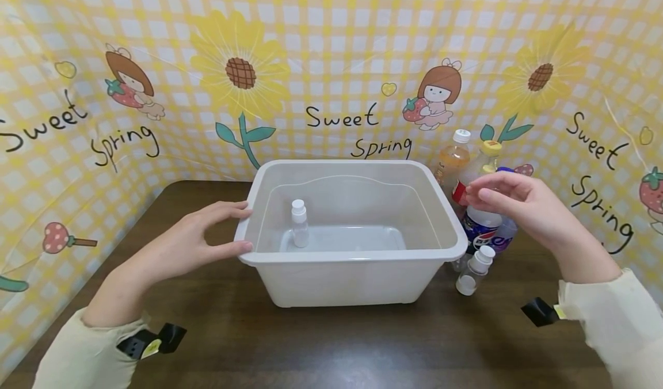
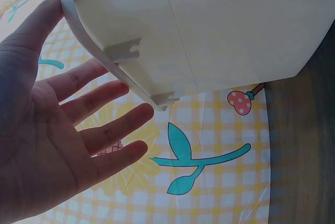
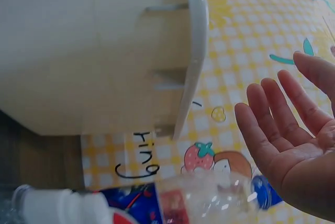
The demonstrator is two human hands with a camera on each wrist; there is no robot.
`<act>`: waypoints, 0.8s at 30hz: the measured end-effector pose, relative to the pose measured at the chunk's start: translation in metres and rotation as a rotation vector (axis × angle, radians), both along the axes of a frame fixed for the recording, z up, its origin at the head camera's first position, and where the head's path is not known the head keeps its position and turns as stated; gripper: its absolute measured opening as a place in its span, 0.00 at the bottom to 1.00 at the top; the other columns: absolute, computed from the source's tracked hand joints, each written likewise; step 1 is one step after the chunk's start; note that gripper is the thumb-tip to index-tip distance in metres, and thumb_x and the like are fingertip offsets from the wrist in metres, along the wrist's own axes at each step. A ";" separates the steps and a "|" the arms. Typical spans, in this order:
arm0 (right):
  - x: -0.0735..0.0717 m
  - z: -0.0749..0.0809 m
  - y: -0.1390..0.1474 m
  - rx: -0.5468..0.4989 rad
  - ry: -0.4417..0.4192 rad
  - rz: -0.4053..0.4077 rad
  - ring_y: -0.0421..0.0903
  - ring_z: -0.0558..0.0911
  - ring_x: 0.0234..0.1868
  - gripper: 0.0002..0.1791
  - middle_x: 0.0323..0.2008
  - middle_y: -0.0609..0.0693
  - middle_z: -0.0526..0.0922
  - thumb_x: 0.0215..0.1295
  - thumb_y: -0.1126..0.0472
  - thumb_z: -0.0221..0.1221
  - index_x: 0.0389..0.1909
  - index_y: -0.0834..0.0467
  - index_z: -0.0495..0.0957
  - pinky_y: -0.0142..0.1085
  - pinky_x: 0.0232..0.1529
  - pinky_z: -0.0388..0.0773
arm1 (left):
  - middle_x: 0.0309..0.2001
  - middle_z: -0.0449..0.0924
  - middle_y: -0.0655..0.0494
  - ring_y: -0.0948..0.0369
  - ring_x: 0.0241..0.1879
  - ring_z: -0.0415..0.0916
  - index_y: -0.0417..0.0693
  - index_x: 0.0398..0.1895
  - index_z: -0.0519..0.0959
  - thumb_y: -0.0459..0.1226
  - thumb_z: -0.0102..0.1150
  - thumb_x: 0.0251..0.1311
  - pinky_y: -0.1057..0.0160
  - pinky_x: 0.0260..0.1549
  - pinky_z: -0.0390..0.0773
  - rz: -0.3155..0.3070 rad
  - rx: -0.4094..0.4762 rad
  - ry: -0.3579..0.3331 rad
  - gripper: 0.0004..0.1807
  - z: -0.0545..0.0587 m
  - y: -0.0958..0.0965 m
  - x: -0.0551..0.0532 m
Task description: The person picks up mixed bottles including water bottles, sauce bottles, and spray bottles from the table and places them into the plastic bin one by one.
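Observation:
A light grey plastic tub stands on the table, with a small clear bottle with a white cap upright inside, toward its left. My left hand rests its thumb and fingertips at the tub's left rim; in the left wrist view the fingers stretch out beside the rim. My right hand hovers over the bottles right of the tub, holding nothing, fingers slightly bent. Below it are a Pepsi bottle and a purple-labelled bottle, both partly hidden.
Behind those stand an orange drink bottle and a yellow-capped bottle. Another small clear bottle with a white cap stands near the tub's front right corner. A yellow checked cloth hangs around the dark wooden table.

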State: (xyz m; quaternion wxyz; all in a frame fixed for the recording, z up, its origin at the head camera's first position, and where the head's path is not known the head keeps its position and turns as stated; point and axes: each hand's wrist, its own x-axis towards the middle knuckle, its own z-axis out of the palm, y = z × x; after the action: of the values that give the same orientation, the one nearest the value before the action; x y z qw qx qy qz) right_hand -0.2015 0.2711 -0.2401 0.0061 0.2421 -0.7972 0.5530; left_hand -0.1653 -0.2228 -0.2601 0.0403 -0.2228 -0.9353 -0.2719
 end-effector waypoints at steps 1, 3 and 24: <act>0.001 -0.003 0.003 -0.014 -0.002 0.001 0.37 0.84 0.44 0.11 0.41 0.43 0.85 0.68 0.69 0.50 0.47 0.61 0.76 0.25 0.44 0.79 | 0.65 0.68 0.52 0.49 0.65 0.63 0.50 0.61 0.70 0.53 0.62 0.54 0.43 0.57 0.68 0.001 0.000 -0.002 0.32 0.000 0.000 0.000; 0.004 -0.008 0.007 -0.003 0.008 -0.023 0.36 0.84 0.44 0.11 0.42 0.43 0.85 0.68 0.69 0.50 0.47 0.61 0.76 0.24 0.44 0.79 | 0.65 0.68 0.53 0.49 0.65 0.63 0.50 0.61 0.70 0.53 0.62 0.54 0.44 0.57 0.68 0.003 0.000 -0.003 0.32 0.000 0.000 0.000; 0.016 -0.070 0.055 -0.199 -0.032 -0.084 0.32 0.84 0.41 0.15 0.41 0.39 0.85 0.68 0.72 0.47 0.46 0.54 0.78 0.21 0.42 0.78 | 0.66 0.67 0.54 0.50 0.66 0.62 0.48 0.60 0.71 0.53 0.62 0.55 0.46 0.58 0.67 -0.001 0.004 0.000 0.32 -0.001 0.000 0.000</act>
State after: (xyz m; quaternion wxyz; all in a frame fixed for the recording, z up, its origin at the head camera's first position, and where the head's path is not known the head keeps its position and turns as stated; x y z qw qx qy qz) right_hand -0.1851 0.3260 -0.3096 0.0403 0.1978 -0.7478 0.6325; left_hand -0.1655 -0.2230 -0.2609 0.0404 -0.2231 -0.9347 -0.2736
